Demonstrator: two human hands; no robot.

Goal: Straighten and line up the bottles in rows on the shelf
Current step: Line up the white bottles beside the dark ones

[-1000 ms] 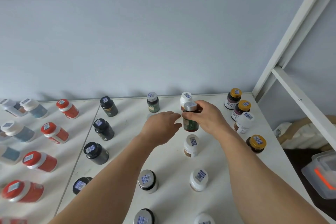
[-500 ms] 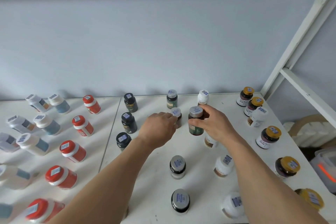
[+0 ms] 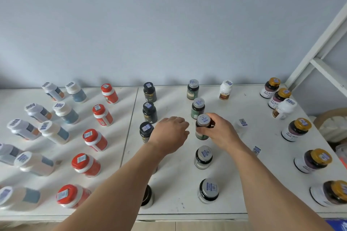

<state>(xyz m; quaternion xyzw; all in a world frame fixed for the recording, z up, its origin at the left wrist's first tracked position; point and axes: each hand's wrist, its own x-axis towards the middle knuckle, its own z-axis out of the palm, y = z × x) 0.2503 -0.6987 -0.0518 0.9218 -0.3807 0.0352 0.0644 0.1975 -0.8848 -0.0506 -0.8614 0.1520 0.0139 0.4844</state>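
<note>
On the white shelf (image 3: 176,155) many small bottles stand in columns. My right hand (image 3: 218,131) grips a green bottle with a silver cap (image 3: 202,127), third in the silver-capped column, behind which stand two more green bottles (image 3: 197,108). My left hand (image 3: 170,135) hovers just left of it, fingers loosely curled, holding nothing. Black-capped dark bottles (image 3: 149,112) stand in a column left of my left hand. My right forearm partly hides white bottles (image 3: 242,124) on the right.
Red-capped orange bottles (image 3: 102,114) and white-capped blue-labelled bottles (image 3: 64,112) fill the left shelf panel. Gold-capped bottles (image 3: 296,129) run down the right edge. A white shelf post (image 3: 319,43) rises at right. The wall is close behind the back row.
My right hand carried the silver-capped green bottle nearer and set it lower in its column. My left hand let go of the second green bottle and drew back. The camera view shifted left and down.
</note>
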